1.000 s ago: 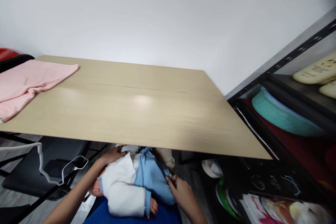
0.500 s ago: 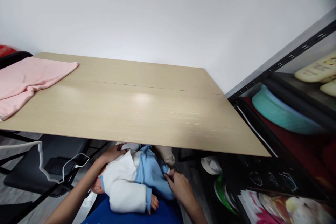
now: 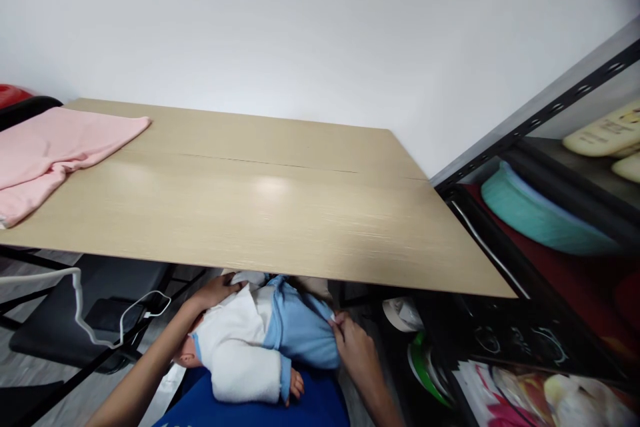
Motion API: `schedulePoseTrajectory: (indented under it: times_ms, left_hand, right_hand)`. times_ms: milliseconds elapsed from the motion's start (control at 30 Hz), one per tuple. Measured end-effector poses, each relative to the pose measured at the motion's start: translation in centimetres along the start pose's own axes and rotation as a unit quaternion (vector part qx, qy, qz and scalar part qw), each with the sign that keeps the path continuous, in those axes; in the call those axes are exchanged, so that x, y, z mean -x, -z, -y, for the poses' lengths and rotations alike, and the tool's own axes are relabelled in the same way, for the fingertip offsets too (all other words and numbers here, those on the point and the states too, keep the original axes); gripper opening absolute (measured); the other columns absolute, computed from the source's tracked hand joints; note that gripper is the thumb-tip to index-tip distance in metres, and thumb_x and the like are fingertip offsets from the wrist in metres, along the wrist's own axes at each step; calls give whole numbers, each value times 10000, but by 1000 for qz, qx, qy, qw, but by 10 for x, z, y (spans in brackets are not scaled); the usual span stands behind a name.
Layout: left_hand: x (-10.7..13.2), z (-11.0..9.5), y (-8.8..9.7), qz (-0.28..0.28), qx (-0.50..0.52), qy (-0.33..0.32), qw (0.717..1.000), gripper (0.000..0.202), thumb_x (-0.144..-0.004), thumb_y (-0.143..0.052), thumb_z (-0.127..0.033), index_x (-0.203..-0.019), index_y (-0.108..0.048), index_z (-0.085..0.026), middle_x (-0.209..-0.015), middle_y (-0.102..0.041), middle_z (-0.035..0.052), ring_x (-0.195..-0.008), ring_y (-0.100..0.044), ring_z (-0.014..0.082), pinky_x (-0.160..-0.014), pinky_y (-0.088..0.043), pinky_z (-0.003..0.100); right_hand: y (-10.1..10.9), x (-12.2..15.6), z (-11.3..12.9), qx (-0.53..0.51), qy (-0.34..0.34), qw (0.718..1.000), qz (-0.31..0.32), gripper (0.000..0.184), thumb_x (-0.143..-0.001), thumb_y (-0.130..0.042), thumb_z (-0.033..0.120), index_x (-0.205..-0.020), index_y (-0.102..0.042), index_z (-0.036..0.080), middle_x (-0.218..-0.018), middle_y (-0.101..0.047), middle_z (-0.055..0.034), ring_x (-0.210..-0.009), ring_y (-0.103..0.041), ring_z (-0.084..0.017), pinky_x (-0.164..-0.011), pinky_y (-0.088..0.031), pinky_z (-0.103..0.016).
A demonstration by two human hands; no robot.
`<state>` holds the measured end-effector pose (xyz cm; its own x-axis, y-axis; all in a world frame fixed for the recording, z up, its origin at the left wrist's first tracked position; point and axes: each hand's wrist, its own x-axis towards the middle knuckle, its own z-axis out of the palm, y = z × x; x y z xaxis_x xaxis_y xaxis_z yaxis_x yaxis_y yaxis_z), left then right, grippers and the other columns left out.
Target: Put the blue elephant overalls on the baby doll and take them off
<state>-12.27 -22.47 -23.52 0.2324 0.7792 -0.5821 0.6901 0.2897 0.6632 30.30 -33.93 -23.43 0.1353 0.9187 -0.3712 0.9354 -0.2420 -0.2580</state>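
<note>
A baby doll (image 3: 186, 353) lies on its back across my lap, partly beneath the table edge. It wears a white fleece jacket (image 3: 235, 327) with blue trim and blue trousers (image 3: 300, 327). My left hand (image 3: 219, 290) holds the doll's upper body at the far sleeve, its fingertips partly hidden by white cloth. With thumb and fingers pinched, my right hand (image 3: 353, 340) grips the end of a trouser leg. The doll's near hand (image 3: 296, 385) sticks out of its cuff over my blue clothing (image 3: 250, 413). The doll's feet cannot be seen.
Above my lap is a wooden tabletop (image 3: 270, 213), with a folded pink cloth (image 3: 65, 147) at its left. A white cable (image 3: 80, 307) hangs by a dark chair (image 3: 90, 320). On the right, a black shelf holds a teal basin (image 3: 540, 213).
My right hand has moved slightly right and up with the trouser end, and the blue leg is stretched straighter. My left hand stays on the doll.
</note>
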Motion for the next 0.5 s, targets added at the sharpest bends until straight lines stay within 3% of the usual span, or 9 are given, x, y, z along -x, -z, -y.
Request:
schedulePoseTrajectory:
  times_ms: [133,233,400,500]
  left_hand:
    - [3,-3,0,-3,23,-20,1000,827,-946,-695,-660,-1603,-728,-160,-1731,-723,197,-1644,-656,479,-1381,-487,489]
    - [3,-2,0,-3,22,-6,1000,864,-941,-678,-684,-1611,-719,-140,-1748,-706,205,-1649,-653,475,-1379,-487,472]
    - [2,1,0,7,9,-4,1000,959,-961,-626,-767,-1683,-668,-137,-1790,-664,209,-1682,-630,443,-1407,-462,456]
    - [2,0,0,10,-5,-2,1000,972,-981,-614,-794,-1687,-654,-127,-1772,-683,203,-1673,-633,446,-1389,-471,445]
  right_hand:
    - [21,-13,-27,3,-36,999,-37,252,-1224,-540,307,-1180,-773,219,-1238,-917,-177,-1154,-914,-343,-828,-570,-353]
    - [30,-17,-48,-12,-59,997,-44,237,-1209,-541,312,-1131,-755,246,-1223,-913,-189,-1153,-911,-374,-852,-582,-395]
    - [25,-13,-67,-67,-62,990,-110,261,-1195,-500,335,-1086,-734,296,-1174,-902,-200,-1117,-905,-423,-880,-611,-472]
    - [23,-9,-80,-91,-110,980,-138,187,-1136,-533,337,-1012,-669,305,-1119,-883,-196,-1097,-903,-443,-883,-632,-492]
